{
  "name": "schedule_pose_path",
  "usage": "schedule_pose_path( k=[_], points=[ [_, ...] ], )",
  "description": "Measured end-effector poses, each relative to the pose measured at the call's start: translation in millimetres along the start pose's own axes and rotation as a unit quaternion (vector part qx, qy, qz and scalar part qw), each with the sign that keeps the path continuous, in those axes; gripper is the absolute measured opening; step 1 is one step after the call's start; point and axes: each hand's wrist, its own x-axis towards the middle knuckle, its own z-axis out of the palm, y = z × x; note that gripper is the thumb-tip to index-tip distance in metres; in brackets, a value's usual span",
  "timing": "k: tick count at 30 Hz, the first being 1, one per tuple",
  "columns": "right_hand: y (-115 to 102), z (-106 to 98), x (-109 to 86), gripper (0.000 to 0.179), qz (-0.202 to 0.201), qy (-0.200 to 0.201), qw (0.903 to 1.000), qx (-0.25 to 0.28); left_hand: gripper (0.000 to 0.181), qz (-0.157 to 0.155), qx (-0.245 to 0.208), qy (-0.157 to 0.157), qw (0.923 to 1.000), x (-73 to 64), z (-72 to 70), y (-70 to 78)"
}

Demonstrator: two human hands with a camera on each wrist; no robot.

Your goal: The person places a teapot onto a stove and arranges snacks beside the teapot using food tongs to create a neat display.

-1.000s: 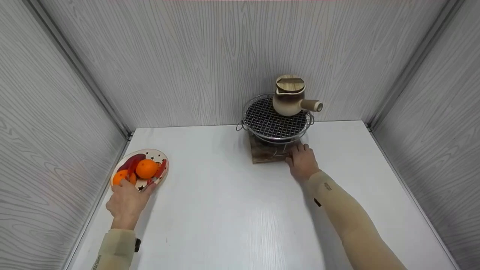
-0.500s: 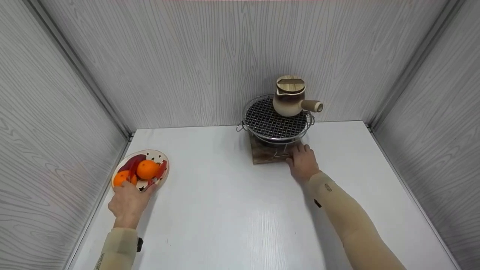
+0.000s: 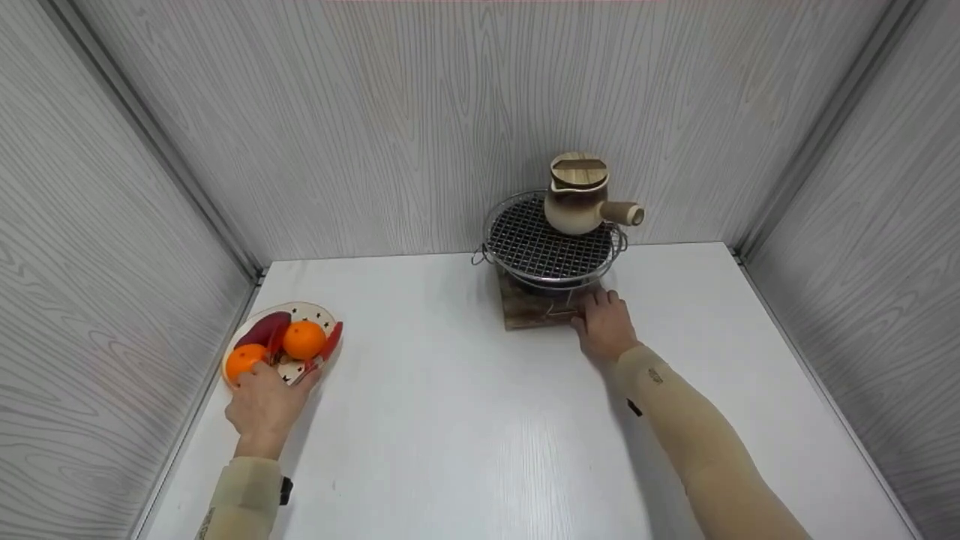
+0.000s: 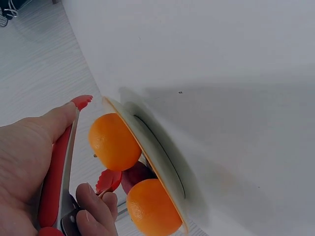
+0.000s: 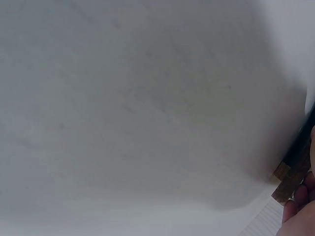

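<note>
My left hand [image 3: 266,409] grips a pair of tongs [image 4: 58,172] with red handle pads and red scalloped tips. In the head view, the tips stand on either side of an orange [image 3: 304,340] over a star-patterned plate [image 3: 306,309]; whether they touch it I cannot tell. A second orange [image 3: 244,363] and a long dark-red item [image 3: 262,330], like a sweet potato, lie on the plate. My right hand [image 3: 609,328] holds the front right corner of a wooden base [image 3: 529,309] under a round grill; in the right wrist view its fingers curl at the wood's edge.
A wire grill rack [image 3: 544,244] with side loops sits above the base. On it stands a brown-and-cream pot [image 3: 574,214] with a wooden lid and a handle pointing right. Grey wood-grain walls [image 3: 412,135] enclose the white table [image 3: 435,420].
My left hand and the tongs have shifted slightly right. The orange between the tips has moved a little right too. My right hand stays at the wooden base.
</note>
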Motion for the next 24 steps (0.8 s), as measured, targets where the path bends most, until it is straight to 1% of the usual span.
schedule_pose_path(
  k=[4,10,16,19,21,24],
  points=[
    [0,-2,0.6,0.049,0.003,0.01,0.9999,0.005,0.094,0.003,-0.009,-0.004,0.9999,2.6,1.1,1.8],
    [-5,-5,-2.0,0.049,0.011,0.001,0.9999,0.003,0.093,0.001,0.002,-0.01,0.9999,6.0,5.9,-2.7],
    [-23,-28,-8.1,0.051,0.015,0.003,0.9999,0.003,0.087,0.003,0.005,-0.015,0.9999,8.0,12.2,-4.5],
    [-27,-35,-9.2,0.051,0.016,-0.002,0.9998,0.007,0.083,0.006,-0.001,-0.015,0.9999,7.7,14.6,-3.6],
    [-26,-33,-8.5,0.052,0.018,-0.004,0.9998,0.008,0.08,0.009,-0.003,-0.015,0.9999,7.3,15.8,-3.1],
    [-16,-20,-5.5,0.052,0.018,-0.01,0.9998,0.001,0.076,0.015,-0.005,-0.011,0.9998,7.3,17.3,-2.6]
  ],
)
